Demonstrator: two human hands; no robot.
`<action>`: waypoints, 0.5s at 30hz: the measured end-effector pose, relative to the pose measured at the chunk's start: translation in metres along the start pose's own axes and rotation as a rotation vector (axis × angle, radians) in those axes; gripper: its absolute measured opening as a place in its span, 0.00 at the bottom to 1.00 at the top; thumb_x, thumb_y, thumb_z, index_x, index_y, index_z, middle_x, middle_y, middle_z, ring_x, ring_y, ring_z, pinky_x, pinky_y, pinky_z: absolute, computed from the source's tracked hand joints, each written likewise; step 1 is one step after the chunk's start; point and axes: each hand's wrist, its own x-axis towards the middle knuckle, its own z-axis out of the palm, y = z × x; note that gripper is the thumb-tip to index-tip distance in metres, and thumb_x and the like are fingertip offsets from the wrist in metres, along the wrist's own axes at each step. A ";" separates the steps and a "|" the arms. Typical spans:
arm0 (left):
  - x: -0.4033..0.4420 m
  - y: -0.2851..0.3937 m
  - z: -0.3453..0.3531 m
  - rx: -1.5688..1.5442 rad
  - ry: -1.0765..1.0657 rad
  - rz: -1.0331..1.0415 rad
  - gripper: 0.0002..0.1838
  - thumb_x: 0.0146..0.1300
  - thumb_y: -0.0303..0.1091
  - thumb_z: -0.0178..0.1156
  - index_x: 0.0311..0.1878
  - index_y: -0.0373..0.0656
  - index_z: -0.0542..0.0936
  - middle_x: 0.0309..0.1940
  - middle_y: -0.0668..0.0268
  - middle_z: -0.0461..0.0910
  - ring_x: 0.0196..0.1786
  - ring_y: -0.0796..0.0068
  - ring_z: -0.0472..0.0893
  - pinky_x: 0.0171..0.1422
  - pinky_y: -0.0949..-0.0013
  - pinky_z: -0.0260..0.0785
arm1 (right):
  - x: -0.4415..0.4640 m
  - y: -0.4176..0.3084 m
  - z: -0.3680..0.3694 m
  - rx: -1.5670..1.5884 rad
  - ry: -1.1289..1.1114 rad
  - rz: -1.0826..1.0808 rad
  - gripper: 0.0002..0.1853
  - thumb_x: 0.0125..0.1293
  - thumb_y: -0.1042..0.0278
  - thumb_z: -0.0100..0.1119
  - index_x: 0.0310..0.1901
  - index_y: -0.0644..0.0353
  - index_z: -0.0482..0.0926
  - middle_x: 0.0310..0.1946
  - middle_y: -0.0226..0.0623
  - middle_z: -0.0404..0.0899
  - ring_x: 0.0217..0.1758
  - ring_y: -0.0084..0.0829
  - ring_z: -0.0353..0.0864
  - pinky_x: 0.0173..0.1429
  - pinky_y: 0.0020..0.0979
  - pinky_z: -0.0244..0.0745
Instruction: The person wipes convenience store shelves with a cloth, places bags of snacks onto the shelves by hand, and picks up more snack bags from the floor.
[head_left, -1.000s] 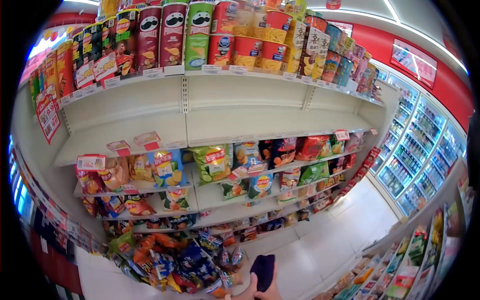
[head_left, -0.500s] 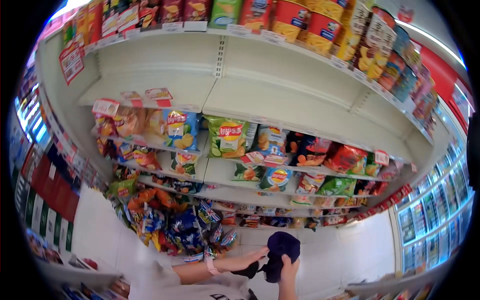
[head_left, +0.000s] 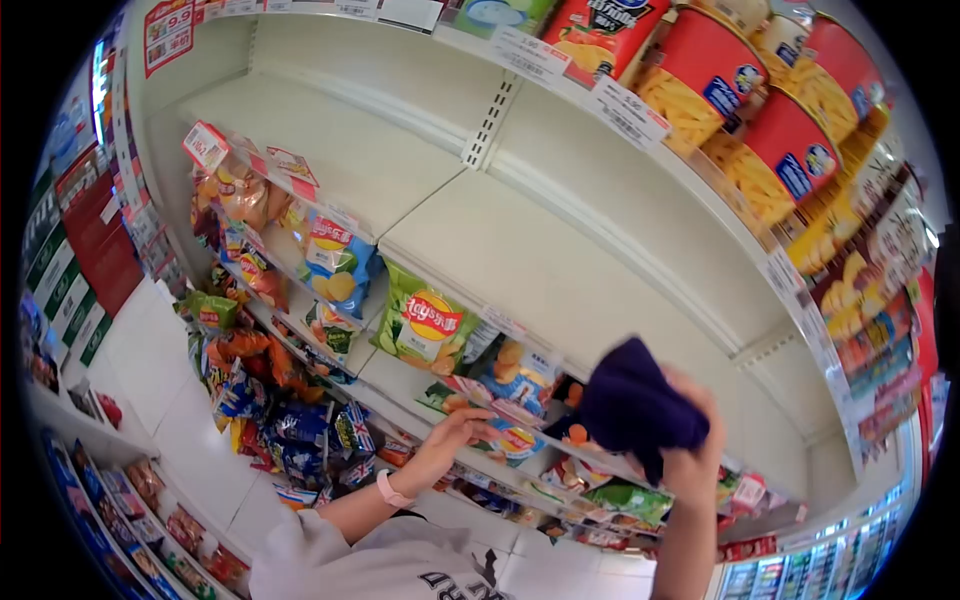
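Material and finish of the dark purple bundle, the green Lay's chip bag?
Dark purple bundle: probably matte fabric, given soft folds and no glare. Green Lay's chip bag: likely thin plastic film or foil laminate, somewhat glossy; puffed, printed, creased edges.

My right hand [head_left: 692, 440] has lifted the cloth [head_left: 640, 400] from over the floor [head_left: 150, 375] up to the shelf [head_left: 545, 245]. My left hand [head_left: 460, 438], beside the cloth earlier, is now apart, near the chip bags [head_left: 425, 318]. The tubs [head_left: 700, 75] look closer.

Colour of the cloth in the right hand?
Dark purple cloth, seen best in the current head view.
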 end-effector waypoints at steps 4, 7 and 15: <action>0.001 -0.002 0.007 -0.118 0.090 0.008 0.18 0.67 0.37 0.45 0.55 0.36 0.66 0.43 0.58 0.76 0.51 0.68 0.75 0.60 0.65 0.62 | 0.118 0.025 0.012 -0.161 -0.290 -0.171 0.26 0.45 0.90 0.48 0.51 0.65 0.70 0.50 0.45 0.73 0.56 0.36 0.71 0.62 0.30 0.60; -0.020 0.007 0.000 -0.151 0.242 -0.002 0.17 0.66 0.35 0.45 0.54 0.36 0.66 0.43 0.57 0.76 0.50 0.67 0.75 0.60 0.64 0.63 | 0.211 0.080 0.058 -0.076 -0.478 -0.268 0.29 0.48 0.91 0.47 0.54 0.59 0.71 0.50 0.42 0.74 0.54 0.33 0.73 0.60 0.27 0.63; -0.132 0.022 -0.001 0.021 0.964 0.378 0.16 0.65 0.36 0.46 0.51 0.35 0.68 0.39 0.57 0.77 0.46 0.68 0.77 0.57 0.67 0.65 | 0.304 0.178 0.211 -0.050 -0.952 -0.451 0.32 0.38 0.93 0.42 0.47 0.57 0.77 0.50 0.42 0.73 0.56 0.37 0.69 0.62 0.29 0.60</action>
